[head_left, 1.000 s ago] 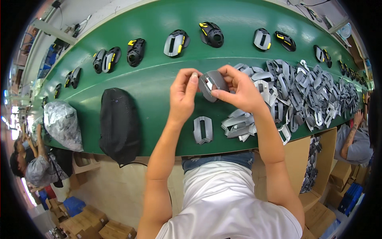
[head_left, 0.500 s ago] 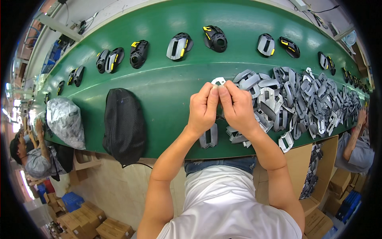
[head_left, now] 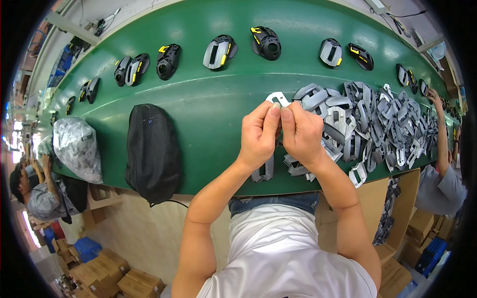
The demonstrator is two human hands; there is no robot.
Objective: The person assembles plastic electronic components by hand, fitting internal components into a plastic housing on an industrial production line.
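Pinched by the left hand (head_left: 258,134) and right hand (head_left: 301,133), thumbs side by side, probably for even steadiness, one pale plastic mouse shell (head_left: 278,97) sits above the green worktable (head_left: 208,111), near the grey shell pile (head_left: 368,111)

Left of centre, there is room between the bag (head_left: 151,154) and left hand (head_left: 258,135); at right, a pile (head_left: 380,119) blocks.

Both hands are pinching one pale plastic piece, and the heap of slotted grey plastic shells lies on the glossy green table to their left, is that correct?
Not quite: the heap of slotted grey plastic shells lies to the right, as the head view shows. It is on the glossy green table, and the left hand and right hand do pinch one pale plastic piece.
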